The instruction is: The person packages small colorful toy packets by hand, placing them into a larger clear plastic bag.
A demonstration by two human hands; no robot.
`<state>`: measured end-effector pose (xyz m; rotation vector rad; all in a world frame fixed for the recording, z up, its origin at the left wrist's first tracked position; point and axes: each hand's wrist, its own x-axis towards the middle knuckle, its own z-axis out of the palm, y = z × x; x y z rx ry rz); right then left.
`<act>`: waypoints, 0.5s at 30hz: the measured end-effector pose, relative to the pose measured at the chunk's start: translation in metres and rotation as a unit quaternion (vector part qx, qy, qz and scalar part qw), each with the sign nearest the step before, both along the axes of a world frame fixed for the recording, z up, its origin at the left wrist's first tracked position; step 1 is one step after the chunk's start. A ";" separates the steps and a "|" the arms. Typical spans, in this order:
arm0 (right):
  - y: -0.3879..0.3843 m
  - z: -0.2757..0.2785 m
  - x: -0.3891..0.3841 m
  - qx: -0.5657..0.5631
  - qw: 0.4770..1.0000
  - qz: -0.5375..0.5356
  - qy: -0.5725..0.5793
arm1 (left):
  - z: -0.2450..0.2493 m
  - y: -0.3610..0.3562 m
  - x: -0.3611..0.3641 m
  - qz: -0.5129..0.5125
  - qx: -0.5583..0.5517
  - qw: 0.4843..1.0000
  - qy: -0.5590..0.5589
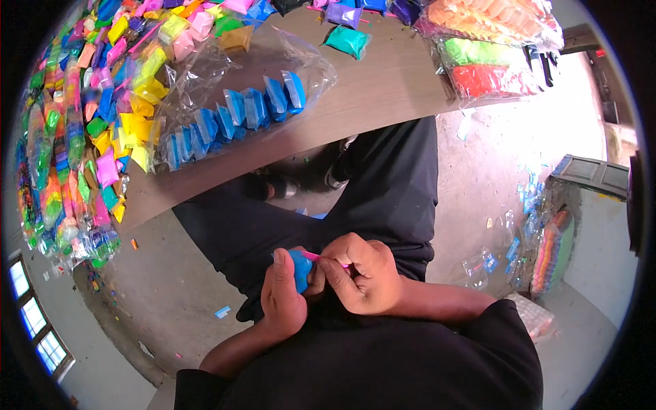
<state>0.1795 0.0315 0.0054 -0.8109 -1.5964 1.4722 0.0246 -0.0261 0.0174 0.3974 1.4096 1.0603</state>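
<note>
Above my lap, my left hand [285, 290] is wrapped round a blue lump [301, 272], its thumb standing up along the lump's left side. My right hand [359, 273] pinches a thin pink stick [311, 256] whose left end touches the top of the blue lump. Part of the stick is hidden behind the right fingers. Beyond my knees, a clear plastic bag [318, 65] lies on the table [383, 89] with a row of several blue packets [254, 109] in it.
Many colourful packets [140, 89] are piled on the table's left side. A teal packet [347, 42] lies at its far edge. Bags of orange, green and red packets [488, 80] sit at the right. Wrappers and a colourful stack [552, 249] are on the floor at right.
</note>
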 end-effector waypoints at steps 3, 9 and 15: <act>0.002 0.004 0.001 -0.013 1.000 0.006 0.002 | 0.004 -0.002 -0.002 -0.025 0.017 1.000 0.006; 0.001 0.006 0.001 -0.021 1.000 0.000 0.000 | -0.004 -0.004 0.001 -0.011 0.044 0.998 0.030; 0.001 0.010 0.002 -0.038 0.999 0.001 0.001 | 0.003 0.001 0.002 -0.067 0.127 0.981 0.130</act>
